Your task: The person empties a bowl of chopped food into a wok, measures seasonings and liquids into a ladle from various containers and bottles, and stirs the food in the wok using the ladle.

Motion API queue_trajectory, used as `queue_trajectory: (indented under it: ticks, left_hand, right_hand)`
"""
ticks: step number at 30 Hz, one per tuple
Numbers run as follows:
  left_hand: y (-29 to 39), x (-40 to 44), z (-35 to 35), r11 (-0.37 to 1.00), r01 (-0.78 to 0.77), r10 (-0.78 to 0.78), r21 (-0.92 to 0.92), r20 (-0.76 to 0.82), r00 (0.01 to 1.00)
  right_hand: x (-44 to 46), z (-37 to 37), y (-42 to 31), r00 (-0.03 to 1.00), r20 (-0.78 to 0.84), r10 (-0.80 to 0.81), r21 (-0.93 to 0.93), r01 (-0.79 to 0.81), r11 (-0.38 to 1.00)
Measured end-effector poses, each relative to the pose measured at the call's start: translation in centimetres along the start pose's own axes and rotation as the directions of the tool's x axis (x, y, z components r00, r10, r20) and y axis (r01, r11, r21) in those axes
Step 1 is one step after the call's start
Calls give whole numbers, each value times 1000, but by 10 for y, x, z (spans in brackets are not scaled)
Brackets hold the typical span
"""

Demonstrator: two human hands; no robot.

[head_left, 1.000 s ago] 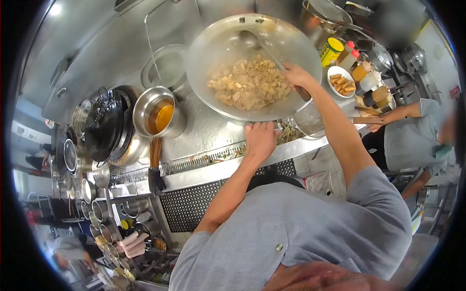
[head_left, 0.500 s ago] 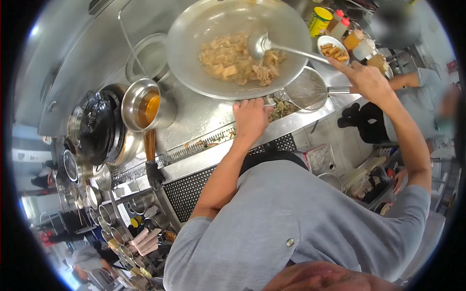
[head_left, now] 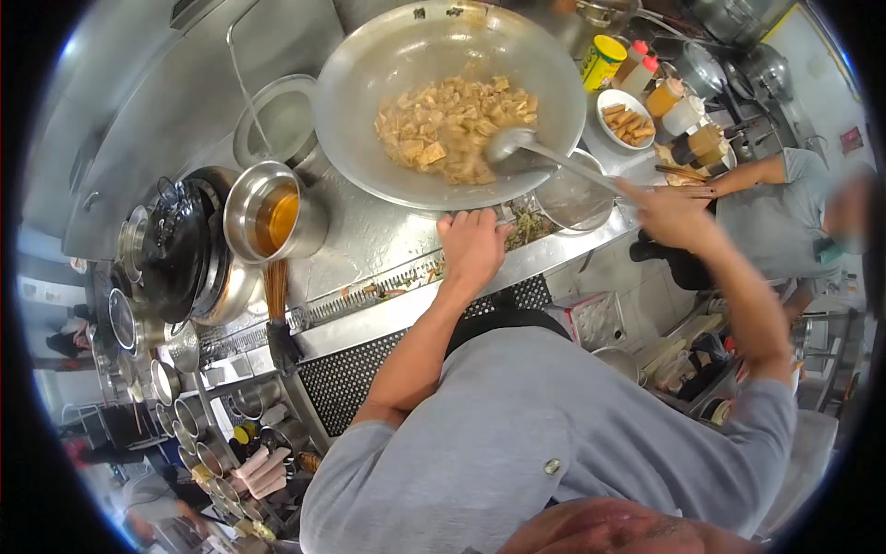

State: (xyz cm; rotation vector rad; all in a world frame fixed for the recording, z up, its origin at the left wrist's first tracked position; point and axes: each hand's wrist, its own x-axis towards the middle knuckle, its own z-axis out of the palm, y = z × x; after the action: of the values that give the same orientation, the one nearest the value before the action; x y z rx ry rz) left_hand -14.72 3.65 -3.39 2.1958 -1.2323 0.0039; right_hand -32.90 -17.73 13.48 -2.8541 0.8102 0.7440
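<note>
A wide steel wok holds browned tofu pieces in a pale sauce. My right hand, slightly blurred, is closed around the handle of a wok ladle. The ladle's bowl rests among the tofu on the right side of the wok. At the wok's near edge, my left hand has its fingers curled over, gripping the wok there. A round wire strainer lies just right of that hand, partly beneath the ladle handle.
To the left stand a steel pot of amber liquid, a bamboo brush and stacked black pans. On the right are a plate of fried rolls, a yellow tin and several sauce bottles. Another person stands at the right.
The ladle's bowl has moved down and a little right through the tofu. My right hand has come lower. More tofu pieces now show spread across the wok; my left hand keeps its hold.
</note>
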Motion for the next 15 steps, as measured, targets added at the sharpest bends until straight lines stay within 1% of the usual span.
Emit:
queue_trajectory:
  ticks: [1,3,4,6,8,9,10,11,12,13,14,15]
  left_hand:
    - [1,0,0,1000,-16,16,5,-16,1000]
    - [1,2,2,1000,-18,18,5,-18,1000]
    - [-2,0,0,1000,-13,13,12,3,1000]
    - [-3,-1,-4,999,-14,13,35,15,1000]
    - [-2,2,-4,999,-17,16,50,15,1000]
    - [-2,1,-4,999,-11,11,31,12,1000]
    - [-4,2,-5,1000,-13,13,12,14,1000]
    - [-4,3,-6,999,5,-8,41,64,998]
    - [-5,4,-6,999,-12,9,41,82,997]
    - [-7,7,-4,999,-10,8,41,67,998]
    - [-6,2,-1,999,1,-3,33,54,999]
    - [2,0,-13,1000,-8,7,12,52,999]
  right_hand:
    - [49,57,15,992,-105,-72,81,81,993]
    - [76,74,-16,962,-265,-60,325,148,934]
    - [70,72,-18,960,-269,-74,324,163,932]
    - [40,56,-11,936,-319,-145,443,283,851]
    - [-4,32,11,937,-229,-263,443,341,829]
    - [-17,4,2,932,-237,-272,441,353,825]
    - [-32,-24,-15,982,100,-161,549,81,832]
    - [-41,-34,-22,896,440,-61,558,-220,800]
    - [-15,2,-16,966,183,-183,499,69,864]
    - [16,41,-7,945,-65,-320,357,321,877]
    - [31,36,-22,972,-45,-231,404,229,886]
    - [47,29,-39,988,-27,-153,441,149,885]
